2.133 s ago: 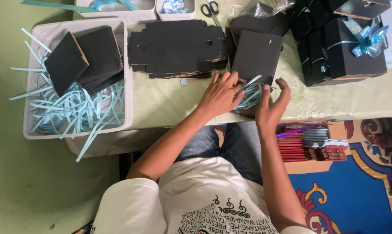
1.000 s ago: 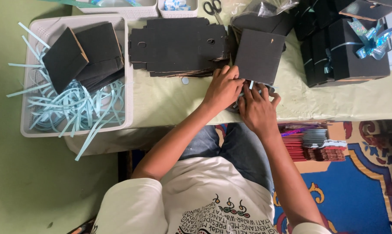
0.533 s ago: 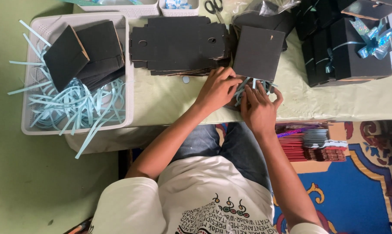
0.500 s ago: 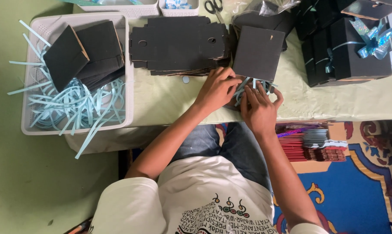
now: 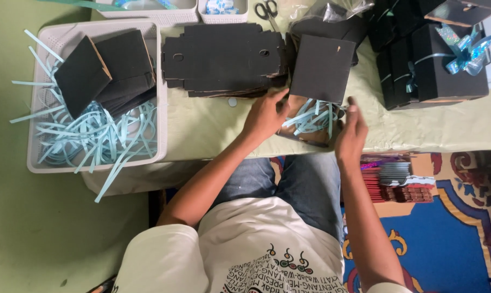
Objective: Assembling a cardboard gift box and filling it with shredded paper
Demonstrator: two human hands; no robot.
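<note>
Shredded pale-blue paper strips [image 5: 312,116] fill an open black box [image 5: 317,81] at the near edge of the counter [image 5: 213,130], its lid flap raised. Left hand [image 5: 266,114] grips the box's left side with curled fingers; right hand [image 5: 351,133] presses flat against its right side, fingers extended. Farther left lie flat black box blanks [image 5: 223,57], then a white basket [image 5: 96,92] of strips; finished ribboned boxes [image 5: 435,59] stand right.
</note>
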